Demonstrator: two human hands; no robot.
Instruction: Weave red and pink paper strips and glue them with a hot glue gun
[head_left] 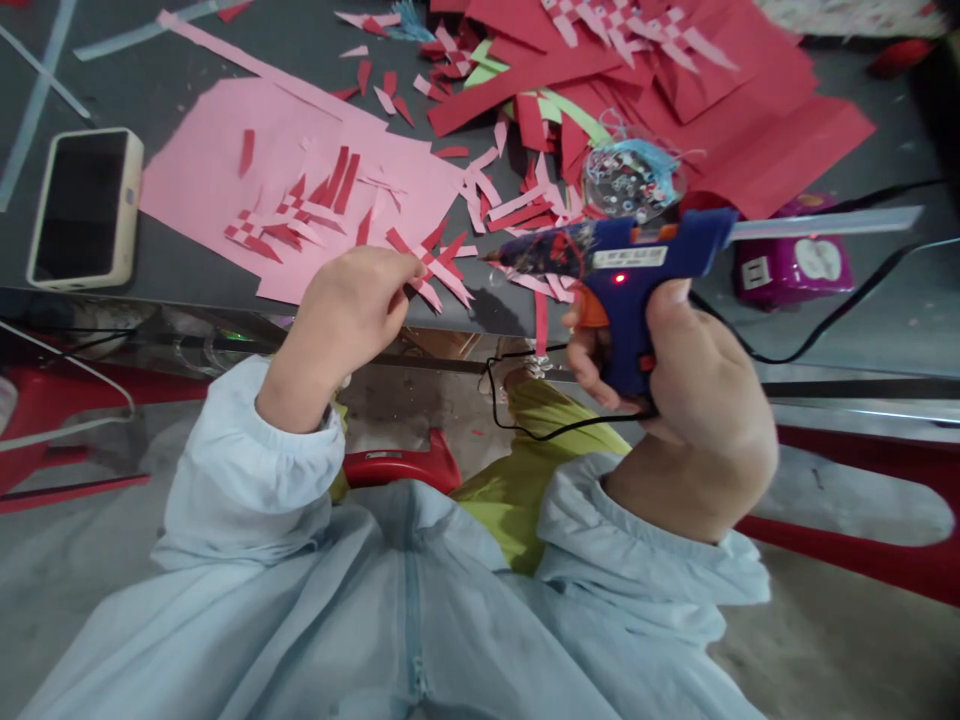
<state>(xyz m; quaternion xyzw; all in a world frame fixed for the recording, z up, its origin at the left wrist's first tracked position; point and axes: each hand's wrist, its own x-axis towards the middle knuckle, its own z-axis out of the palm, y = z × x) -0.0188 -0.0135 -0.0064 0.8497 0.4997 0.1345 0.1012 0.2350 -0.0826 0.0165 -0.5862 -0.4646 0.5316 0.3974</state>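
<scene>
Left grip (349, 300) pinches crossed red-and-pink paper strips (436, 266) near the table's (187, 275) edge — apparently for steadiness — as the right grip (705, 385), wrapped round a blue plastic glue gun (630, 298), aims from three o'clock.

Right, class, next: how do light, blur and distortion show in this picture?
Head view: dim, soft light, few hard shadows. Head view: small print on the blue plastic glue gun is smeared. Head view: the red plastic chair at right looks stretched by the wide lens.

seems a papercraft workspace, judging by the dark grey table (169, 92) strewn with flat red paper sheets (780, 145) at far right, blue plastic glue gun (634, 275), and rough grey concrete floor (382, 415).
</scene>
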